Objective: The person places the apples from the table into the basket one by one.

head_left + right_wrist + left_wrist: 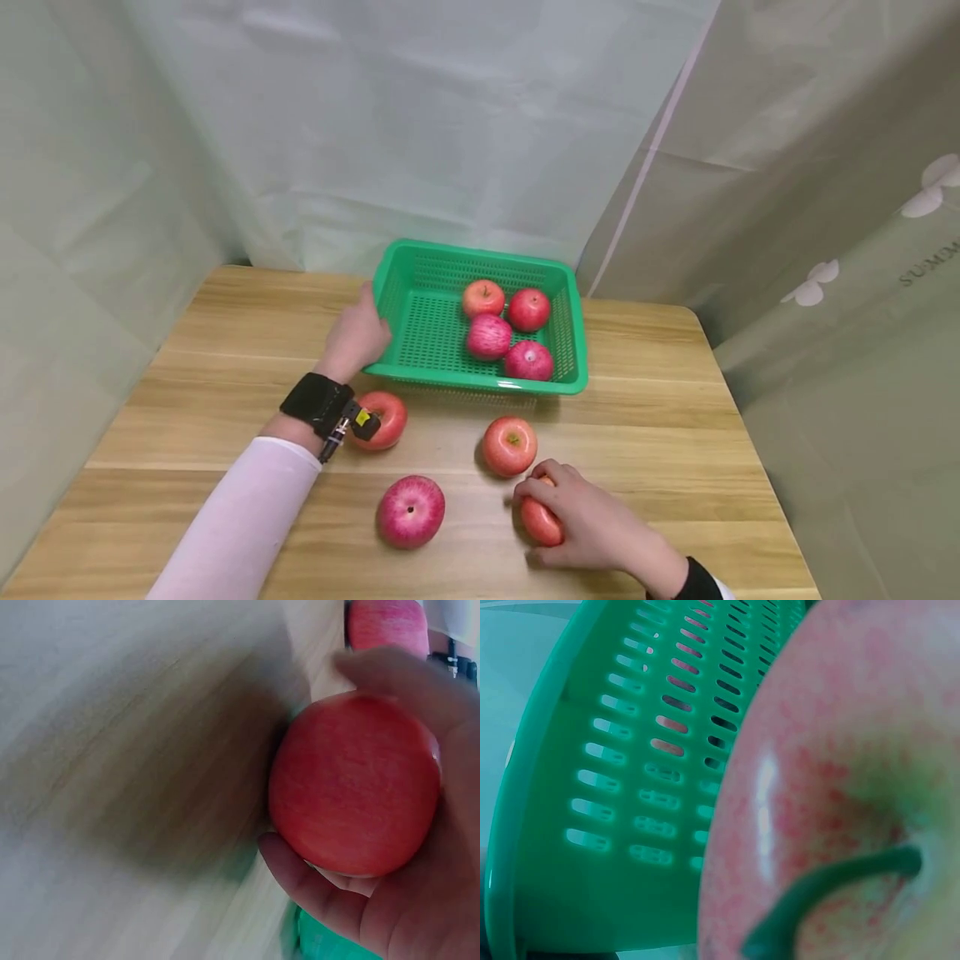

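A green plastic basket [480, 383] stands at the back of the table, several red apples [489, 337] gathered in its right part. My left hand [358, 333] grips the basket's left rim; its fingertips are hidden. Under that wrist lies a red apple [384, 421], whose stem and skin fill much of the left wrist view. At the front right, my right hand [592, 517] curls its fingers and thumb round another apple [356, 784] at the tabletop. Just beyond this hand sits a red apple with a yellowish stem hollow [510, 447].
A dark pink apple [411, 512] lies at the front middle of the wooden table [645, 417]. Pale sheeting [450, 125] hangs behind the table and along both sides. A black strap with a small camera [330, 408] is on the left wrist.
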A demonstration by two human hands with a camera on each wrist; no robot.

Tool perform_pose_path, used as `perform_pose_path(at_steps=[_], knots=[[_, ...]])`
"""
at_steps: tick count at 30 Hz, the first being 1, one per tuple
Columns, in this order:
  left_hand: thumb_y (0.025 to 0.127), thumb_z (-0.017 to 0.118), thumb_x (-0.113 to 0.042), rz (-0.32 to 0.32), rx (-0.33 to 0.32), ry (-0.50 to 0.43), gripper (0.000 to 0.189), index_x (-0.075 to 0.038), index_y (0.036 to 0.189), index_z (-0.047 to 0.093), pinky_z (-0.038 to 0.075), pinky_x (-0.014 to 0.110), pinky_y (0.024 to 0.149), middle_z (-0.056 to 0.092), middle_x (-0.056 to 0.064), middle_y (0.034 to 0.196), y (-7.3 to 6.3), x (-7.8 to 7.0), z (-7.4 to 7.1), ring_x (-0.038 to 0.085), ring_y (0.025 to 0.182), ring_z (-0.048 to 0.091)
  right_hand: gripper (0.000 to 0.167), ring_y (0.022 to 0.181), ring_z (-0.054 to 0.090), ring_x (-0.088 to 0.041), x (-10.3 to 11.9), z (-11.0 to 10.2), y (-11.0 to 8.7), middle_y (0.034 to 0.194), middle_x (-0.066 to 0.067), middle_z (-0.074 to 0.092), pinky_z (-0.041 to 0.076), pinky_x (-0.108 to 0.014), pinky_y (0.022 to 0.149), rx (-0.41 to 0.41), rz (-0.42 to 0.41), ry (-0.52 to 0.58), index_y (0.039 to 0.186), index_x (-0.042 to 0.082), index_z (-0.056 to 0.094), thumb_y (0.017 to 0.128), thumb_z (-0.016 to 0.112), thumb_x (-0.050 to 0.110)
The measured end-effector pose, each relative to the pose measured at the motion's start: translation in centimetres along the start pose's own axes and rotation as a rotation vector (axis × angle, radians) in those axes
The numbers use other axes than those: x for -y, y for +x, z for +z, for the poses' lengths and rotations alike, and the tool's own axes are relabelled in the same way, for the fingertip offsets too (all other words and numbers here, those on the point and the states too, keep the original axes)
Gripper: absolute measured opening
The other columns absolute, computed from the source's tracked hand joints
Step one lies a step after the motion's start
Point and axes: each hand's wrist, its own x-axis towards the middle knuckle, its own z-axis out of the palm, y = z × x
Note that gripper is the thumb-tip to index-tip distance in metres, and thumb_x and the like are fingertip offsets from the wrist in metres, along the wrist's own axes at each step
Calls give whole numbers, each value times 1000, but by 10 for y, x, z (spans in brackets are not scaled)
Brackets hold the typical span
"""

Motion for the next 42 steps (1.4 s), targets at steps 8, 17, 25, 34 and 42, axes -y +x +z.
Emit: perform_pose_path(at_steps=[8,17,25,34,42], knots=[[102,49,-8,7,-11,4,75,8,165,12,51,46,60,64,33,105,1,0,1,39,81,65,51,101,53,-7,4,-4,0,120,12,55,52,-25,78,36,27,5,131,36,66,84,87,37],[102,48,-8,-5,-9,18,76,9,166,10,52,47,62,63,35,108,0,0,1,41,84,65,54,104,53,-9,1,-11,-1,122,9,57,53,-26,82,74,19,-10,133,33,67,83,87,32],[104,48,-9,-14,8,-10,77,6,167,7,50,43,59,63,32,107,1,1,2,37,80,66,51,99,54,-5,1,-28,-3,118,12,58,52,-26,82,107,1,3,130,29,69,83,87,28],[103,47,-9,-6,-1,-5,76,9,166,8,50,44,59,63,34,109,0,0,0,39,83,65,50,98,57,0,1,-61,1,119,15,61,52,-24,82,174,-27,104,128,28,69,82,87,27],[103,46,-8,-4,0,-7,76,9,166,7,49,42,58,63,33,108,0,0,2,38,80,65,55,105,58,-5,14,-106,16,124,20,61,54,-28,83,219,-44,138,135,41,64,85,85,33]])
